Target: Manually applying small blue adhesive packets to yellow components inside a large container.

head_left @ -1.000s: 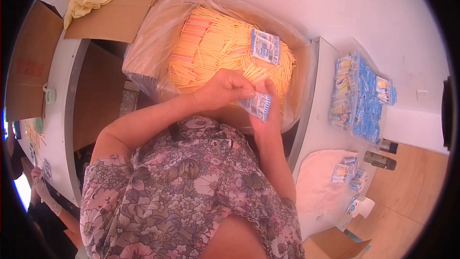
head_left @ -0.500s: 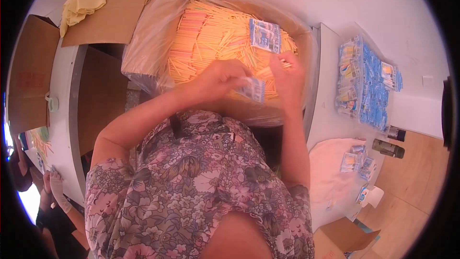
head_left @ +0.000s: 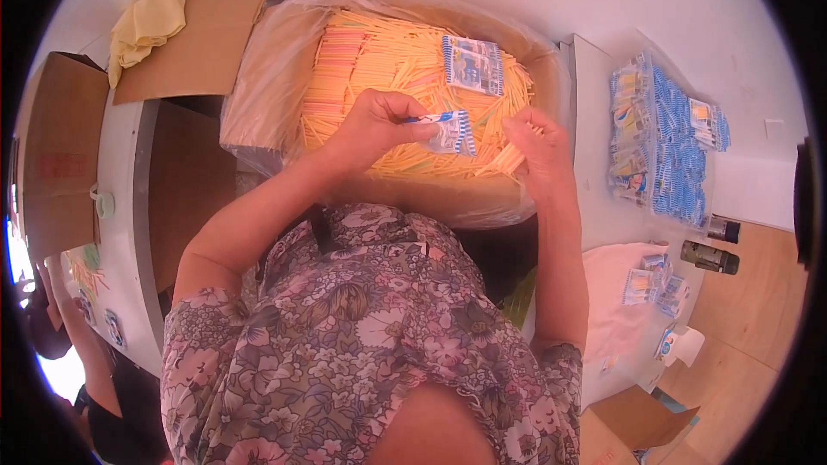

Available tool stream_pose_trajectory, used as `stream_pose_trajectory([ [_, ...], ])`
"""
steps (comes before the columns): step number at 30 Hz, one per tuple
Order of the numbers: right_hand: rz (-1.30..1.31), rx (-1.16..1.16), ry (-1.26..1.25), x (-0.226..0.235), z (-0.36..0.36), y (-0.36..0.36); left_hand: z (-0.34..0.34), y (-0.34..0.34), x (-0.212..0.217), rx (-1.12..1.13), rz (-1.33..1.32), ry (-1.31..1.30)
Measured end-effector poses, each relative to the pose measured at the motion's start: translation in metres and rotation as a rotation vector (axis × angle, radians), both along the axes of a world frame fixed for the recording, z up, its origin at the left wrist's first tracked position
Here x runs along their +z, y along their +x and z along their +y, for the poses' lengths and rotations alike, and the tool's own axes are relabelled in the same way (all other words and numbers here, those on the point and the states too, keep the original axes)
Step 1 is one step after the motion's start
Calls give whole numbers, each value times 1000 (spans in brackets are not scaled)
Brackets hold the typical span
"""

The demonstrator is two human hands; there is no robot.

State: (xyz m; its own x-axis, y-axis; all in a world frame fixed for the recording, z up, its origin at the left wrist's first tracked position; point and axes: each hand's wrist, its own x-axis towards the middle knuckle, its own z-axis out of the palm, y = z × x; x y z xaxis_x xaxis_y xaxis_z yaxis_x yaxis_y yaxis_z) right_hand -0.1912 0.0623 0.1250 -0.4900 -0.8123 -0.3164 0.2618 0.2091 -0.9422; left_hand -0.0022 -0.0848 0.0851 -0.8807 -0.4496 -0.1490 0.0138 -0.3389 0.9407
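My left hand (head_left: 372,131) pinches a small clear packet (head_left: 451,133) with blue striped ends by its left end, above the box. To its right, my right hand (head_left: 543,148) is closed round a small bunch of thin yellow sticks (head_left: 506,159), whose ends stick out on both sides of the fist. Packet and bunch are apart. Beneath both hands, a plastic-lined cardboard box (head_left: 388,189) is full of loose yellow, orange and pink sticks (head_left: 345,60). Another blue-and-clear packet (head_left: 473,65) lies flat on top of these sticks, beyond my hands.
On the right, a clear bin (head_left: 633,198) holds many blue packets (head_left: 676,151); several more packets (head_left: 655,282) lie on a pink cloth (head_left: 603,284). A cardboard flap (head_left: 202,43) with a yellow cloth (head_left: 146,24) is at the left. Another person's arm (head_left: 90,349) shows lower left.
The packet in my left hand has risen slightly and shows more clearly. My right hand has shifted right and down with its sticks. The other person's arm has moved.
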Motion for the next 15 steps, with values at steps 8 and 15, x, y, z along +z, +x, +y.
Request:
stream_pose_trajectory([
  [8,-172,-20,-83,30,-7,3,8,-14,6,-15,17,-63],
  [15,-85,-151,-52,25,-12,21,20,-29,-5,281,30,104],
])
